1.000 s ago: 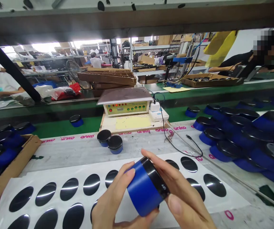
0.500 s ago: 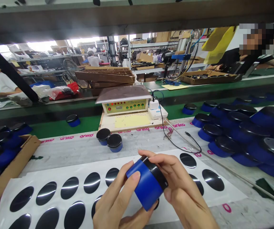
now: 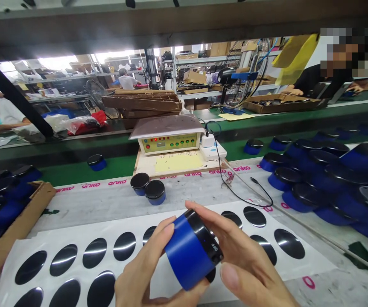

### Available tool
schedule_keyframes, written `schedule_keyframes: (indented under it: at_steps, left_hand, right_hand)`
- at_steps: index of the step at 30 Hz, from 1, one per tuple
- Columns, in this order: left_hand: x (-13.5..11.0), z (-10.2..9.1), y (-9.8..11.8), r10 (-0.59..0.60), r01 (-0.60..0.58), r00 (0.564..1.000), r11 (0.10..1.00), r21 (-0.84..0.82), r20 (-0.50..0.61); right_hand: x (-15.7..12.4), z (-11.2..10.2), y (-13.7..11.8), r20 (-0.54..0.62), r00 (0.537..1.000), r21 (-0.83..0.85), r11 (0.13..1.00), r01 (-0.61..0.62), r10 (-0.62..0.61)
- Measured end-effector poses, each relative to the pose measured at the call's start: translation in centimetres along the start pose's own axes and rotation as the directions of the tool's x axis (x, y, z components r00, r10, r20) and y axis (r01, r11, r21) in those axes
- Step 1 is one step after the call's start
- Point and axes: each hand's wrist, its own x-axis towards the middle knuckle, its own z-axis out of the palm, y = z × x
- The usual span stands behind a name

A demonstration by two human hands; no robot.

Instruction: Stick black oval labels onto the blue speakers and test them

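A small round speaker (image 3: pixel 188 251), blue with a black end band marked "OFF", is held tilted above the sheet. My left hand (image 3: pixel 152 268) is closed around its blue body, thumb on the upper side and fingers beneath. My right hand (image 3: pixel 244 256) cups the black end, its fingers against the top edge; the thumb stands slightly apart from the band. The speaker's end face is turned toward my right palm and mostly hidden. Under both hands lies a white sheet (image 3: pixel 145 273) of round black stickers (image 3: pixel 94 253).
Two speakers (image 3: pixel 155 192) stand together beyond the sheet. Many more are piled at right (image 3: pixel 318 179) and in a cardboard box (image 3: pixel 39 204) at left. A control box (image 3: pixel 169 143) stands behind, with a black cable (image 3: pixel 235 194) running from it. Other people work across the bench.
The speaker has turned in my hands, bringing the "OFF" marking into view. My right thumb has come away from the band, and my left thumb has shifted toward the upper edge.
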Motion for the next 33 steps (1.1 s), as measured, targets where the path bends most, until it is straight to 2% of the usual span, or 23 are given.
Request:
schedule_keyframes:
  at_steps: [8,17,21,28,33]
  left_hand:
    - [-0.01,0.36,0.14,0.007,-0.008,1.000,0.999,0.046,0.016]
    - [0.04,0.25,0.14,0.000,0.000,0.999,1.000,-0.003,0.050]
    - [-0.08,0.04,-0.12,-0.021,0.024,0.997,0.999,-0.037,0.080]
    - [-0.20,0.16,-0.73,0.018,-0.014,0.997,0.998,-0.058,0.074]
    - [-0.18,0.33,-0.69,0.014,-0.009,0.998,0.997,-0.075,0.057]
  right_hand:
    - [0.08,-0.14,0.44,-0.041,0.999,-0.023,1.000,0.008,-0.009]
    - [0.21,-0.34,0.71,-0.036,0.999,0.004,0.999,0.033,-0.033]
    - [0.21,-0.46,0.72,-0.043,0.999,-0.055,0.998,0.019,-0.021]
    - [0.27,-0.48,0.64,-0.043,0.999,-0.106,0.994,0.019,-0.023]
    - [0.29,-0.46,0.91,-0.051,0.998,-0.068,0.997,0.028,-0.032]
